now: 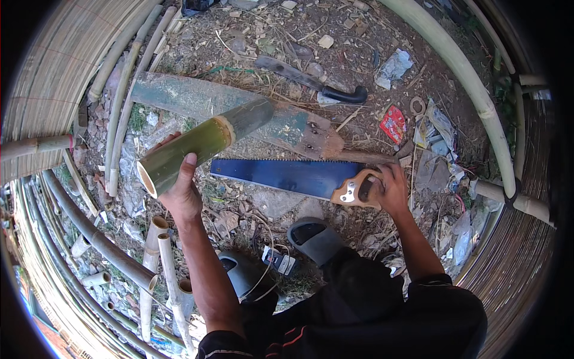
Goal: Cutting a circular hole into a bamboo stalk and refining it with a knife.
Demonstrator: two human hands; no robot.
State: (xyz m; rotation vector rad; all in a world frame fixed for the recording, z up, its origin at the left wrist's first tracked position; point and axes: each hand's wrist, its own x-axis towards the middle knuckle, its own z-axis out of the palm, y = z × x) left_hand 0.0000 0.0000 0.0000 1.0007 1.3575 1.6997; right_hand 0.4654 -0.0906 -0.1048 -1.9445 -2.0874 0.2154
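A thick green bamboo section (194,149) lies tilted in my left hand (182,191), the fingers round its underside and the thumb on top. Its cut, hollow end points toward the lower left, and a pale node ring circles it farther up. My right hand (391,188) is at the wooden handle of a hand saw (275,176), fingers wrapped round the grip. The blue blade points left with its teeth facing away from me. Just beyond, a worn board with flaking green paint (179,93) lies on the ground, partly covered by the bamboo.
A machete with a black handle (311,81) lies past the board. Cut bamboo pieces (152,245) stand at the lower left, and a long bamboo pole (460,72) curves along the right. Litter, including a red wrapper (393,124), covers the dirt. My grey sandals (314,239) are below the saw.
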